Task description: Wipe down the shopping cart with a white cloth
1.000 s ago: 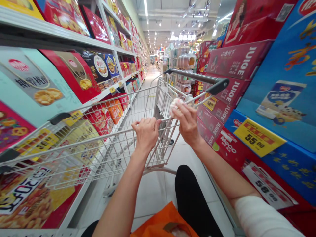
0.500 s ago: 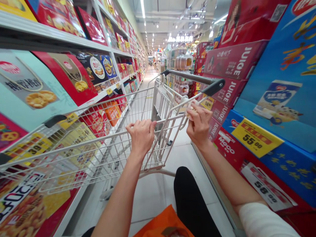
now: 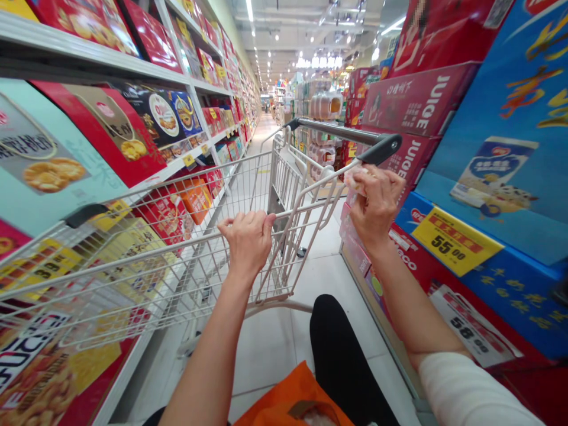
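**Shopping cart between shelves and stacked cartons**

Left hand: closed over the cart's wire side. Right hand: curled round a crumpled pale wad just below the handle; wad-to-cart contact unclear.

- My one view looks from my head, forward and down.
- My left hand, right hand and the cart show close up.
- It faces along the aisle.
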{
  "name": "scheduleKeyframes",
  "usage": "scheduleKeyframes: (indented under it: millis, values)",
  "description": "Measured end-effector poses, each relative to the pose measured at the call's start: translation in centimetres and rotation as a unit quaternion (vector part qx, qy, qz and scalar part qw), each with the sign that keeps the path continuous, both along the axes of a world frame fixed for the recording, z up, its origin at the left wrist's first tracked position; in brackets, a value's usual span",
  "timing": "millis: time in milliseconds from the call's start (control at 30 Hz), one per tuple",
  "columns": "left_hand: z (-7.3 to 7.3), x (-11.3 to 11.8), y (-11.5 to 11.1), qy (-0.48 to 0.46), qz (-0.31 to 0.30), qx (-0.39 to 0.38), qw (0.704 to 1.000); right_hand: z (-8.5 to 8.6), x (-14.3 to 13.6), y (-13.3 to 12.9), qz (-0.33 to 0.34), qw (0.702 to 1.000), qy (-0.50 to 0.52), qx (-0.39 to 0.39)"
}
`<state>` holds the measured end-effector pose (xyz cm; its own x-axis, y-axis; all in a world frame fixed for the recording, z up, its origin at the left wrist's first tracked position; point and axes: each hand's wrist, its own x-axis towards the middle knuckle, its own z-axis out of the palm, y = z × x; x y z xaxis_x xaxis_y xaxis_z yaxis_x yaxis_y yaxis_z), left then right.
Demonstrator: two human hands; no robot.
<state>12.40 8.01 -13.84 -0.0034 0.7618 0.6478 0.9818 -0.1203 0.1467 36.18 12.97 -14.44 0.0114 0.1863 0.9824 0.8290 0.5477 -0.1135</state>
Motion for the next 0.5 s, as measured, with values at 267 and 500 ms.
scheduleKeyframes:
  millis: [267,500]
  values:
    - [-0.3,-0.1,0.2,0.0,-0.008,0.018,1.0,-2.0,-2.1,-1.7,0.034,0.999,-0.019,0.019]
    - [-0.4,-0.1,0.3,0.001,-0.002,0.021,1.0,-5.3,-1.8,-1.8,0.024,1.0,-0.01,0.007]
